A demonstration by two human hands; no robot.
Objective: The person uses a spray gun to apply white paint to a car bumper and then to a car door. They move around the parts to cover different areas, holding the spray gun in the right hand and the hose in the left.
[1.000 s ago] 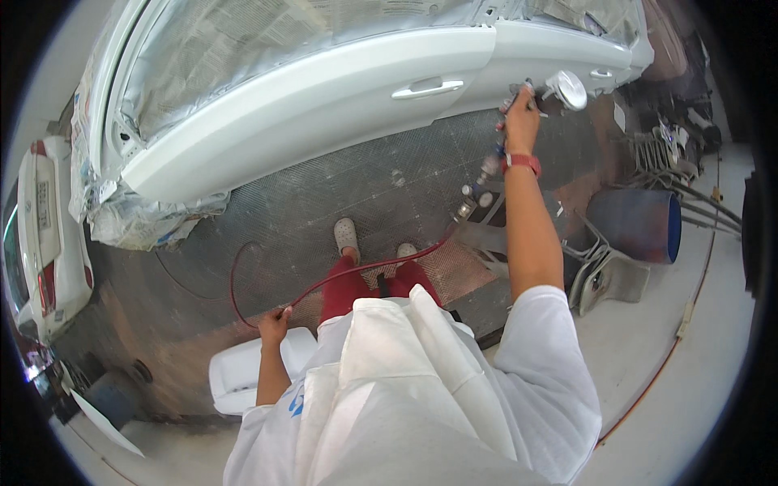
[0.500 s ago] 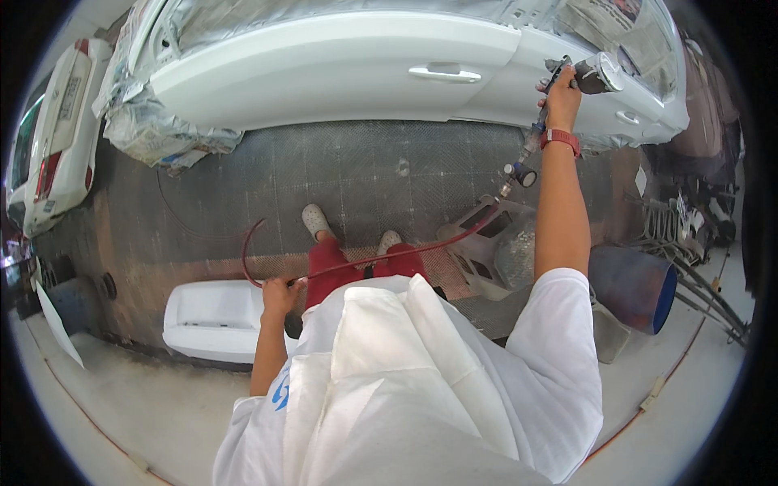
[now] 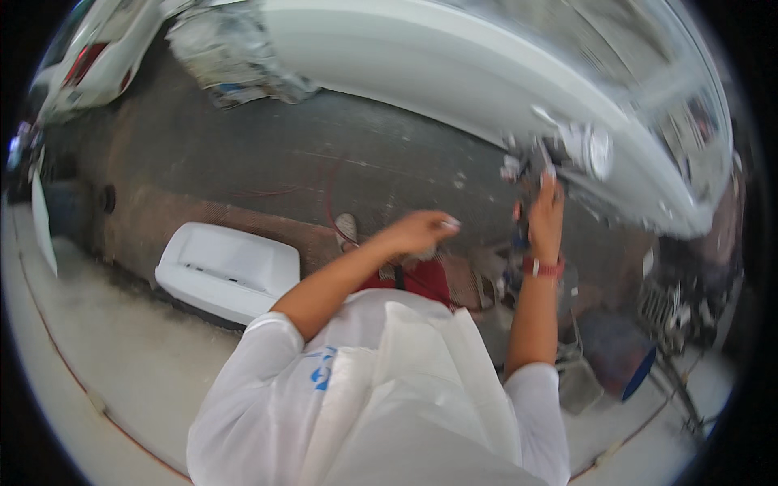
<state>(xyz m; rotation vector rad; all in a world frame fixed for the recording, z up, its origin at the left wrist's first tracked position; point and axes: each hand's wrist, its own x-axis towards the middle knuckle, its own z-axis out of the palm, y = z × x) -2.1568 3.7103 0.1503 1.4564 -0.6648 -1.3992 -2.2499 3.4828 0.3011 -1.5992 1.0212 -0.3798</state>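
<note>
My right hand point(image 3: 546, 212), a red watch on its wrist, is closed round a spray gun point(image 3: 535, 166). The gun's paint cup point(image 3: 593, 151) points to the right, beside the lower side of a white car body point(image 3: 486, 89). In front of my body, my left hand point(image 3: 417, 232) is raised and stretched to the right, apart from the gun. Motion blurs its fingers, and I make out nothing in them. A thin red hose point(image 3: 331, 202) curves down over the floor near my left shoe point(image 3: 347, 230).
A white car panel point(image 3: 231, 271) lies at the lower left. Crumpled masking paper point(image 3: 239, 53) covers the car's left end. A blue drum point(image 3: 620, 356) and a metal rack point(image 3: 673, 304) stand at the right. Another white car point(image 3: 105, 61) is at the far left.
My left hand has let go of the red hose and swung up to the right. My right hand has drawn the spray gun back from the car door toward me. The view has turned.
</note>
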